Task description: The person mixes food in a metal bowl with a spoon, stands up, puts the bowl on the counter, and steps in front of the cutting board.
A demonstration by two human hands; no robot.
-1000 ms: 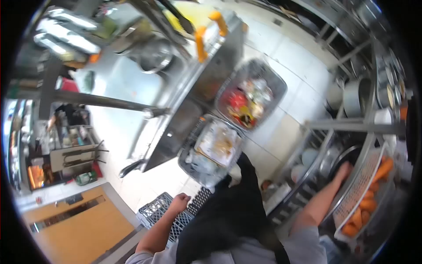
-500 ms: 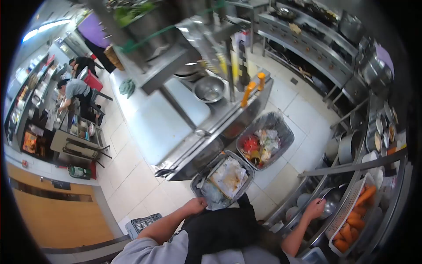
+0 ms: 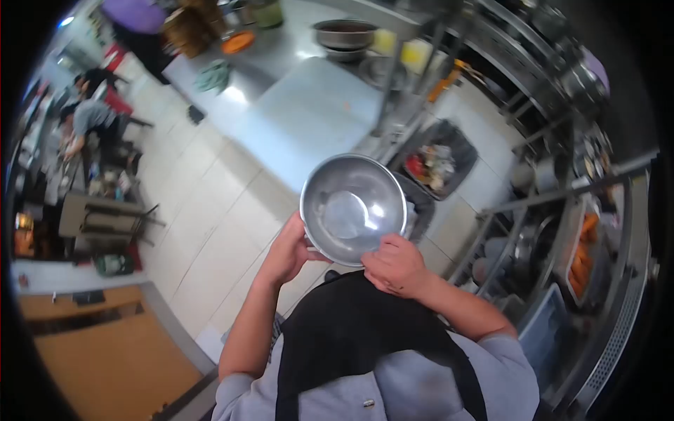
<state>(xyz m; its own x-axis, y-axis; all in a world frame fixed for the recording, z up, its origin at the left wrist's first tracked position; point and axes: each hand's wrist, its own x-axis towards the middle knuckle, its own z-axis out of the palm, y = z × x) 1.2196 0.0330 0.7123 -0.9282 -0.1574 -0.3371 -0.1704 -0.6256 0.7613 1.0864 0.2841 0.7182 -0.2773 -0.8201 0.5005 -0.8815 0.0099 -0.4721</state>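
A round stainless steel mixing bowl is held in front of my chest, its inside facing up toward me. It looks bare apart from bright reflections. My left hand grips the rim at the lower left, with part of the fingers hidden under the bowl. On the lower right, my right hand is closed over the rim, thumb on top. Beyond the bowl lies a large white cutting board on the steel worktable.
A waste bin with scraps stands right of the table; another bin is partly behind the bowl. On the right shelf sits a basket of carrots. A green cloth lies on the table's left corner. Co-workers bend at the far left.
My right hand has brought the metal bowl from the right shelf to in front of me. My left hand has moved up from beside the bin and taken its rim. My view has shifted.
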